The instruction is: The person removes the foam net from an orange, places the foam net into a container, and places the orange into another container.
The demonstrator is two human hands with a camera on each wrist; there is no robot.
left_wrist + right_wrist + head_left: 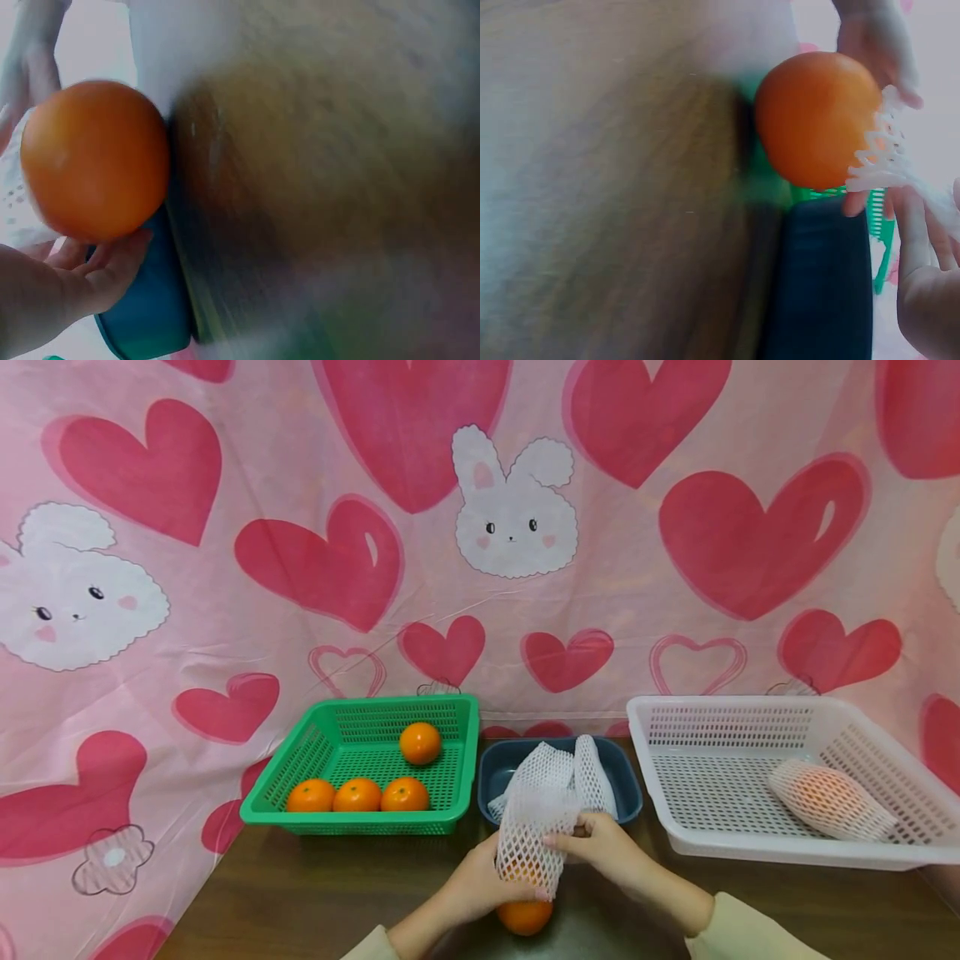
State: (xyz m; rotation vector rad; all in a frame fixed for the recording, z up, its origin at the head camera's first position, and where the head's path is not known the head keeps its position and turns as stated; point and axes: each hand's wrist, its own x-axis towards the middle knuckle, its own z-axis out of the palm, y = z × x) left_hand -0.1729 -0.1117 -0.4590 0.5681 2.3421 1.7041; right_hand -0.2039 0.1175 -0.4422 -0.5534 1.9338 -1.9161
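An orange (525, 920) sits partly inside a white foam fruit net (528, 839), its lower end bare. My left hand (480, 881) grips the orange with the net around it, the thumb lying across the mesh. From the other side my right hand (596, 847) pinches the net's edge between thumb and fingers. The left wrist view shows the orange's bare side (96, 161), with left fingers (112, 274) beneath it. Mesh (885, 146) rims the orange in the right wrist view. Part of the left fingers is hidden behind the net in the head view.
A green basket (348, 817) with several oranges stands at left. Behind my hands is a dark blue bin (626, 777) holding more foam nets (592, 777). At right, a white basket (712, 785) holds one netted orange (828, 797). A heart-patterned curtain (517, 643) hangs behind.
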